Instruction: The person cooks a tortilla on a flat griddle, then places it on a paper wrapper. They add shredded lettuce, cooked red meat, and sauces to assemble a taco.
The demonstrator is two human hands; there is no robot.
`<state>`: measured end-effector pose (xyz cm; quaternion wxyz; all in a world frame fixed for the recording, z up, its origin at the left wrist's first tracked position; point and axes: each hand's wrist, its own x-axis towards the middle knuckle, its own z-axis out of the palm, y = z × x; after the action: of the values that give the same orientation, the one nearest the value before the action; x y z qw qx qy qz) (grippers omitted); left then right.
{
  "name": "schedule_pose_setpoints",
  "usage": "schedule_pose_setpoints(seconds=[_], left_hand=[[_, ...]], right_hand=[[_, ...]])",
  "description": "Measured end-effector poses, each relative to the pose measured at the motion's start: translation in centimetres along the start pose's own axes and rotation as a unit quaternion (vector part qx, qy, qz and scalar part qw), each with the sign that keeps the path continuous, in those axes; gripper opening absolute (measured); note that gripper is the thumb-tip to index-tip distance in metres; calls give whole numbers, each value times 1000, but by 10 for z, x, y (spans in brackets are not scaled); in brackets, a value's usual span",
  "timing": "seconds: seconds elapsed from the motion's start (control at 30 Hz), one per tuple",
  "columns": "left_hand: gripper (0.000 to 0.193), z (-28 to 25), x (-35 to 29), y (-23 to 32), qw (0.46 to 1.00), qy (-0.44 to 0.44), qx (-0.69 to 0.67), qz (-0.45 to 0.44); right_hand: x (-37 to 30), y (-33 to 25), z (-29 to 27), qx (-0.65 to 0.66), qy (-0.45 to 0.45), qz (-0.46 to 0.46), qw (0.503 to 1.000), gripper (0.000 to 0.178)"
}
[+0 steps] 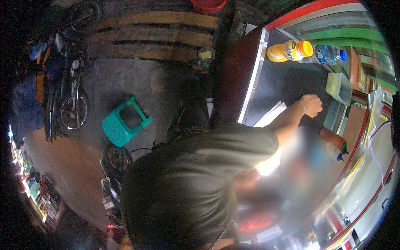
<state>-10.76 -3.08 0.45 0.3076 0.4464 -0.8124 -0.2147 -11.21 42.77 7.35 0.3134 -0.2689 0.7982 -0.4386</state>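
Note:
My left arm, in a dark short sleeve, reaches right over a dark counter. At its end my left hand is closed, with a thin band on the wrist; the inside of its fingers is hidden. A clear tub with pale contents stands just beyond it. Under the forearm lie white sheets of paper. What seems to be my right hand is a smeared shape close to my body, its fingers unreadable. Farther along the counter stand a yellow-capped bottle and a clear bottle with a blue cap.
A reddish-brown cylinder lies right of a blurred patch. Red-trimmed glass panels edge the counter. On the floor at left stand a green plastic stool and a motorbike. Wooden slats and a red basin are at the back.

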Motion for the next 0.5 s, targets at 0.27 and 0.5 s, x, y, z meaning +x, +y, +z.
schedule_pose_setpoints(seconds=[0.27,0.5], left_hand=[[27,-8,-3,2,1000,14,-7,7],[28,-6,-3,2,999,29,-24,12]], right_hand=[[4,-9,2,-27,-39,5,999,29],[4,-18,11,-56,-65,5,996,32]])
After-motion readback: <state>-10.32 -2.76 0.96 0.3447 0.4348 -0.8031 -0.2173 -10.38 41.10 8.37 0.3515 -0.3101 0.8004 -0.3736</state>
